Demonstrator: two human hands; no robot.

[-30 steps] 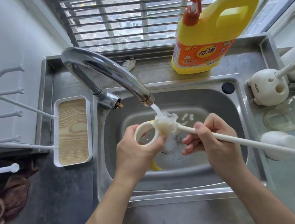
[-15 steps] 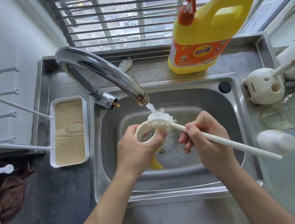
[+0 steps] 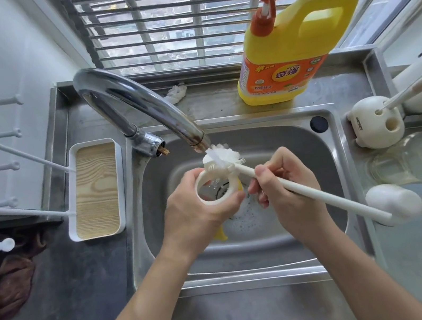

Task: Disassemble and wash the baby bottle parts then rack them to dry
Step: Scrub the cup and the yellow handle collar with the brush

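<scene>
Over the steel sink [image 3: 344, 165], my left hand [image 3: 193, 213] grips a cream bottle collar ring [image 3: 218, 199] with its opening facing up at me. My right hand [image 3: 285, 192] holds the long white handle of a bottle brush [image 3: 307, 194]. The brush's white bristle head [image 3: 222, 158] rests on the far edge of the ring, right under the faucet spout [image 3: 157, 113], where water runs onto it. A yellow piece [image 3: 221, 235] peeks out below my left hand in the basin. On the right counter lie a clear glass bottle [image 3: 413, 159] and a white cap [image 3: 392, 199].
A yellow detergent jug [image 3: 295, 53] with a red pump stands behind the sink. A white drying rack with pegs and a wood-look tray [image 3: 96, 190] sits to the left. A cream brush holder [image 3: 375, 122] is at the right, a brown cloth [image 3: 3, 278] far left.
The brush head has moved from inside the ring up onto its far edge, under the spout. My left hand has turned the ring a little. Both hands stay over the drain.
</scene>
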